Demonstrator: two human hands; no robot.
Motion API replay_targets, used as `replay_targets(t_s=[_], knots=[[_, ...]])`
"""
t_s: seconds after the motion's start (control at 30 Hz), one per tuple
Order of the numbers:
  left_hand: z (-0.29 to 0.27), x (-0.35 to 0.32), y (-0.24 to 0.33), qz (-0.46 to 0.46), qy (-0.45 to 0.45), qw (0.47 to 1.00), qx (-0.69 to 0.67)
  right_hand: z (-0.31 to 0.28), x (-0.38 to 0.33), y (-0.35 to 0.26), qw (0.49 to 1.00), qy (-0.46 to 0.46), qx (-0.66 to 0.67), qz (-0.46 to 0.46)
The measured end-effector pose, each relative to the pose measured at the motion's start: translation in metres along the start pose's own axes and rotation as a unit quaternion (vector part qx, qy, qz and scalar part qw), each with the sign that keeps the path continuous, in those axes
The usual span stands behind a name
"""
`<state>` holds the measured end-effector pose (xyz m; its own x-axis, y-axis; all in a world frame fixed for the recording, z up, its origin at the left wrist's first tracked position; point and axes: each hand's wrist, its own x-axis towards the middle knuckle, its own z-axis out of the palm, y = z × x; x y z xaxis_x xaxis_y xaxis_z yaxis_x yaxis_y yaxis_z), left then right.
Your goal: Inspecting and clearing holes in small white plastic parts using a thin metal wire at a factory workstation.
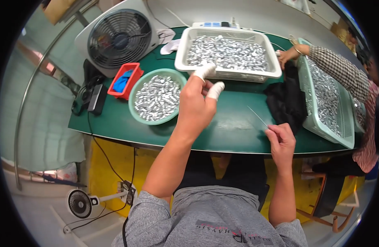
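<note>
My left hand (197,99) is over the near rim of a white plastic basket (183,53) heaped with small shiny silver metal pieces (226,51). White wraps cover its thumb and forefinger, which are apart; I see nothing between them. Some of its other fingers are hidden. My right hand (283,142) pinches a thin, straight metal rod (257,116) near the table's front edge, the free end pointing up and left. Beside my left forearm sits a light green round bowl (133,109), full of similar silver pieces.
On the green table (234,123) are a box fan (119,37), a red bin (131,80) with blue cloth, a power adapter (98,99) and black cloth (286,96). A co-worker's hand (290,56) is near a pale green basket (321,123) of silver pieces at right.
</note>
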<state>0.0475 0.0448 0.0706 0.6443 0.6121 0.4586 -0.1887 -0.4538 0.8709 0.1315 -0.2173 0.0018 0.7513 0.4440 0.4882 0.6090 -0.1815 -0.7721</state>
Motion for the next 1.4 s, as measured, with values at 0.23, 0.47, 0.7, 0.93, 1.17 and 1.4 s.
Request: replay_targets(t_s=[0.23, 0.47, 0.7, 0.93, 1.17, 1.4], knots=[[-0.092, 0.011, -0.034, 0.112, -0.026, 0.940, 0.321, 0.001, 0.005, -0.007, 0.998, -0.039, -0.040, 0.000], [-0.095, 0.031, -0.051, 0.038, -0.181, 0.856, 0.483, 0.001, 0.003, -0.006, 0.998, -0.038, -0.041, -0.015], [-0.090, 0.029, -0.053, 0.099, -0.173, 0.833, 0.516, -0.001, 0.003, -0.009, 0.999, -0.027, -0.041, -0.017], [-0.094, 0.029, -0.055, 0.114, -0.207, 0.824, 0.515, 0.005, 0.001, -0.007, 0.999, -0.008, -0.029, -0.022], [-0.098, 0.031, -0.049, 0.171, -0.197, 0.817, 0.514, 0.003, -0.001, -0.004, 1.000, -0.002, -0.018, -0.008], [-0.067, -0.003, -0.022, 0.022, -0.105, 0.985, 0.132, 0.001, 0.000, -0.007, 0.999, -0.015, 0.025, 0.024]])
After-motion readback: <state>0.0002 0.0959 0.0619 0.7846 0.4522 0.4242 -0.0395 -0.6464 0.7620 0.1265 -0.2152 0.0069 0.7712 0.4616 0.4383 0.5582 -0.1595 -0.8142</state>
